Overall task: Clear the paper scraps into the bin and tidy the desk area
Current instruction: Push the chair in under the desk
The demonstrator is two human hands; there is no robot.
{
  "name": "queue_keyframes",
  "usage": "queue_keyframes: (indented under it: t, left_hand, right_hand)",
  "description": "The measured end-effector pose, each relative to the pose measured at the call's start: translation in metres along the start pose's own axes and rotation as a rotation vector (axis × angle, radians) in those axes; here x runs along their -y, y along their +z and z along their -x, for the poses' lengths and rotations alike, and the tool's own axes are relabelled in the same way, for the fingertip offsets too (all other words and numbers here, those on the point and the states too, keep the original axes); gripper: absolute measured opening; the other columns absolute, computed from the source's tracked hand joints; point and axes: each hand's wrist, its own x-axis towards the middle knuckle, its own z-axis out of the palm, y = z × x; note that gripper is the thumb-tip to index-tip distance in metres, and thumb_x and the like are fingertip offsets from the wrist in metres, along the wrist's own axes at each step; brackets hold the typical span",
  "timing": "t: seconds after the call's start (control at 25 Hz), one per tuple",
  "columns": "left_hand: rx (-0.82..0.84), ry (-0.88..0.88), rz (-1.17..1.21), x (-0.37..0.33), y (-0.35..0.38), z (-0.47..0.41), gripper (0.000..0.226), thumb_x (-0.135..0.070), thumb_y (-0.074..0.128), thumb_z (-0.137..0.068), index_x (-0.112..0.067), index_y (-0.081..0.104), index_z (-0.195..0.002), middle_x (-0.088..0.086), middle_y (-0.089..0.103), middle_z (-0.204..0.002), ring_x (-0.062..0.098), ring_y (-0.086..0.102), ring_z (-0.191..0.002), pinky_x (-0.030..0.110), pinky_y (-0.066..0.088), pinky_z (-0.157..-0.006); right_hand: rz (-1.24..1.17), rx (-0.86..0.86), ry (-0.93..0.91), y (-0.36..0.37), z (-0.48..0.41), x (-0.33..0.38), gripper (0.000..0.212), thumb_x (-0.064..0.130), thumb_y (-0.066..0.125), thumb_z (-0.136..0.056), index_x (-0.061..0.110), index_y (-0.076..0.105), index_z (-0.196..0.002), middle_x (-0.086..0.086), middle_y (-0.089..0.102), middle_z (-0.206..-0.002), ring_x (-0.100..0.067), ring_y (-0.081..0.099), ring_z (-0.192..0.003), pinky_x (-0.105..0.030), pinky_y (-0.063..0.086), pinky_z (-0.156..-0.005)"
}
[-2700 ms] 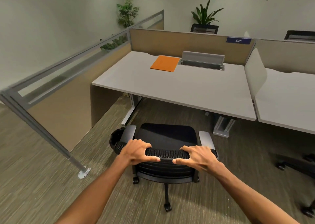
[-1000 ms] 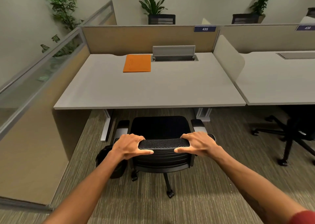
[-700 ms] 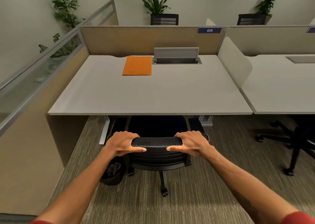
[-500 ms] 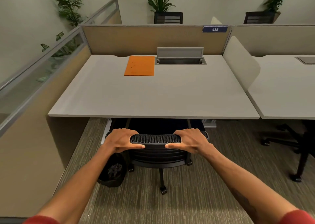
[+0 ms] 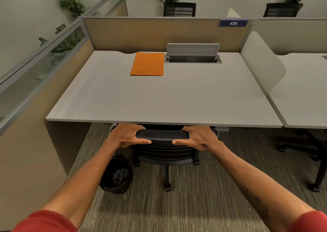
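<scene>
A black office chair (image 5: 163, 152) stands at the front edge of the grey desk (image 5: 159, 99), its seat hidden under the desktop. My left hand (image 5: 126, 134) grips the left end of the chair's mesh back top, and my right hand (image 5: 199, 137) grips the right end. A black-lined bin (image 5: 116, 175) with dark scraps inside sits on the carpet left of the chair, partly behind my left forearm. An orange folder (image 5: 147, 63) lies flat at the back of the desk.
An open cable tray with a raised grey lid (image 5: 192, 54) sits right of the folder. A white divider (image 5: 261, 63) separates a neighbouring desk (image 5: 304, 94). Another chair's black base (image 5: 304, 148) stands at right. A partition panel (image 5: 31, 143) closes the left side.
The chair has rolled forward under the desk with both hands on its back; its seat and armrests went out of sight. The bin now lies nearer to me than the chair back.
</scene>
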Motion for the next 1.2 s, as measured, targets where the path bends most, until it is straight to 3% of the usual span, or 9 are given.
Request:
queue_keyframes:
  t: [0.2, 0.44, 0.56, 0.68, 0.76, 0.84, 1.04, 1.2]
  left_hand:
    - [-0.008, 0.032, 0.002, 0.014, -0.006, -0.017, 0.098, -0.102, 0.027, -0.064, -0.036, 0.063, -0.128, -0.012, 0.072, -0.117, 0.016, 0.067, -0.107, 0.035, 0.051, -0.08]
    - [-0.01, 0.067, 0.002, 0.029, -0.008, -0.033, 0.093, -0.102, 0.024, -0.066, -0.037, 0.064, -0.118, -0.016, 0.073, -0.106, 0.014, 0.067, -0.095, 0.033, 0.052, -0.074]
    - [0.008, 0.093, 0.002, 0.033, -0.009, -0.038, 0.086, -0.1, 0.024, -0.07, -0.037, 0.062, -0.115, -0.018, 0.071, -0.101, 0.011, 0.065, -0.088, 0.03, 0.048, -0.068]
    - [-0.003, 0.129, -0.011, 0.035, -0.007, -0.036, 0.083, -0.094, 0.025, -0.077, -0.035, 0.059, -0.125, -0.012, 0.071, -0.106, 0.011, 0.063, -0.087, 0.03, 0.045, -0.07]
    - [-0.01, 0.129, -0.031, 0.033, -0.002, -0.031, 0.082, -0.089, 0.025, -0.082, -0.032, 0.056, -0.132, -0.008, 0.068, -0.114, 0.014, 0.061, -0.094, 0.033, 0.045, -0.078]
    - [0.008, 0.102, -0.049, 0.029, 0.001, -0.023, 0.081, -0.086, 0.023, -0.085, -0.031, 0.051, -0.138, -0.007, 0.063, -0.124, 0.017, 0.058, -0.106, 0.037, 0.041, -0.089]
    - [-0.007, -0.026, -0.027, 0.006, 0.006, -0.002, 0.07, -0.07, 0.025, -0.095, -0.029, 0.039, -0.15, -0.004, 0.049, -0.147, 0.019, 0.043, -0.136, 0.041, 0.025, -0.115]
    - [-0.122, -0.183, 0.042, -0.032, 0.015, 0.018, 0.058, -0.05, 0.031, -0.105, -0.021, 0.031, -0.156, 0.003, 0.034, -0.16, 0.023, 0.022, -0.151, 0.043, 0.008, -0.125]
  right_hand:
    - [-0.007, -0.034, 0.0, 0.0, -0.02, -0.001, 0.08, 0.099, 0.027, -0.072, 0.024, 0.056, -0.073, 0.008, 0.053, -0.054, -0.011, 0.052, -0.051, -0.028, 0.036, -0.052]
    - [-0.01, 0.004, 0.018, 0.0, -0.037, -0.001, 0.071, 0.098, 0.026, -0.073, 0.029, 0.042, -0.067, 0.006, 0.052, -0.054, -0.013, 0.048, -0.048, -0.029, 0.033, -0.051]
    - [-0.003, 0.048, 0.031, -0.001, -0.041, 0.0, 0.077, 0.098, 0.021, -0.074, 0.028, 0.053, -0.084, 0.009, 0.056, -0.064, -0.013, 0.053, -0.057, -0.03, 0.034, -0.055]
    - [0.026, 0.082, 0.045, -0.001, -0.041, 0.004, 0.088, 0.096, 0.016, -0.076, 0.027, 0.059, -0.109, 0.012, 0.056, -0.075, -0.014, 0.054, -0.067, -0.034, 0.036, -0.063]
    - [0.037, 0.106, 0.06, 0.002, -0.037, 0.007, 0.093, 0.095, 0.014, -0.078, 0.029, 0.055, -0.13, 0.006, 0.064, -0.101, -0.019, 0.06, -0.092, -0.042, 0.042, -0.081]
    - [0.041, 0.129, 0.083, 0.004, -0.03, 0.011, 0.093, 0.092, 0.013, -0.081, 0.031, 0.045, -0.144, 0.001, 0.058, -0.134, -0.025, 0.054, -0.119, -0.05, 0.039, -0.098]
    - [0.022, 0.072, 0.164, 0.01, -0.012, 0.034, 0.086, 0.08, 0.009, -0.09, 0.027, 0.034, -0.152, -0.003, 0.048, -0.149, -0.026, 0.043, -0.135, -0.047, 0.03, -0.114]
    - [-0.021, 0.031, 0.273, 0.016, 0.003, 0.065, 0.073, 0.065, 0.011, -0.1, 0.019, 0.02, -0.157, -0.007, 0.025, -0.163, -0.028, 0.016, -0.152, -0.047, 0.007, -0.124]
